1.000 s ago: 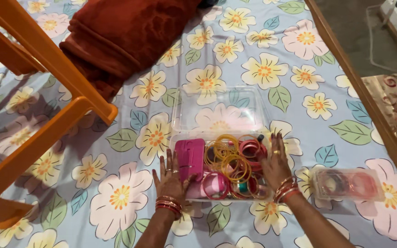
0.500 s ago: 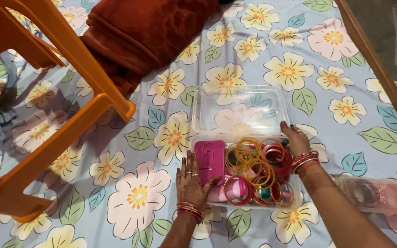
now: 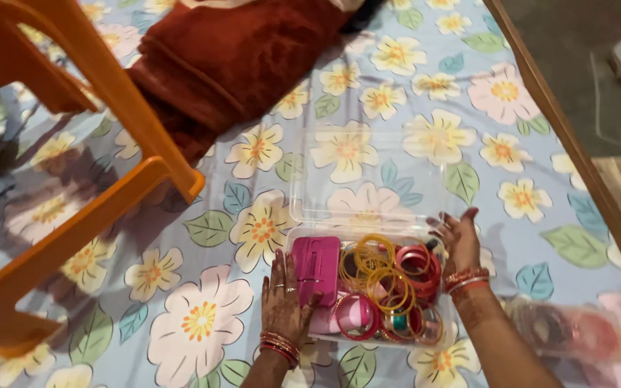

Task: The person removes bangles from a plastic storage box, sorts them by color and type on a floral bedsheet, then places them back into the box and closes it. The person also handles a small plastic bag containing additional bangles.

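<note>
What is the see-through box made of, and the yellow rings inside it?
The clear rectangular box looks like thin glossy plastic: the flowered sheet shows through its open lid. The thin yellow bangles look like shiny glass or plastic; which one cannot be told. The left hand and right hand touch the box.

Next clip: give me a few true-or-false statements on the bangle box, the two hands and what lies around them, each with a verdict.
1. The clear plastic box holds bangles and a pink case. True.
2. The box's clear lid is shut over the bangles. False: it lies open, flat on the sheet behind the box.
3. The left hand rests at the box's left side, by the pink case. True.
4. The right hand holds a bangle up in the air. False: it is at the box's right edge, lifting nothing.
5. A green chair stands at the left. False: the chair is orange.
</note>
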